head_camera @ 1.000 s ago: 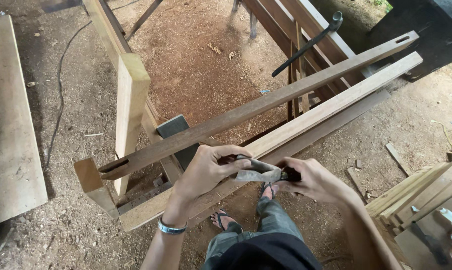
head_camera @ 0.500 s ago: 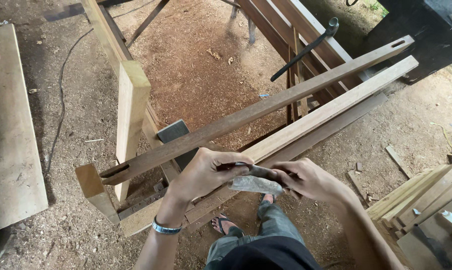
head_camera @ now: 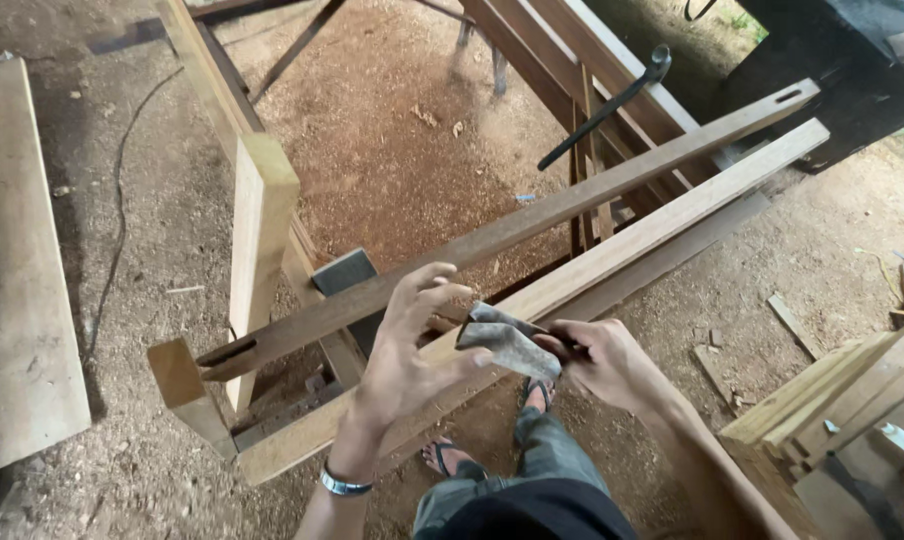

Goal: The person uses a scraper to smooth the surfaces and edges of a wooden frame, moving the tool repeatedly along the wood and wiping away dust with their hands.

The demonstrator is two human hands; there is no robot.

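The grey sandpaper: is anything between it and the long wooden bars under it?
Nothing visible. The folded grey sandpaper is pinched in the right hand, with the left hand at its other end, just above the pale bar and dark bar; only air lies between.

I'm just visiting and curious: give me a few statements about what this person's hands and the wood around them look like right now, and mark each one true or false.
1. Both hands touch a folded grey sheet of sandpaper. True.
2. The left hand is closed in a tight fist. False: its fingers are spread open, with the thumb on the sheet.
3. Two long wooden rails run slantwise in front of the person. True.
4. The right hand holds a hammer. False: it pinches the grey sheet.
5. The ground is covered with sawdust. True.
6. The left wrist is bare. False: it wears a wristband.
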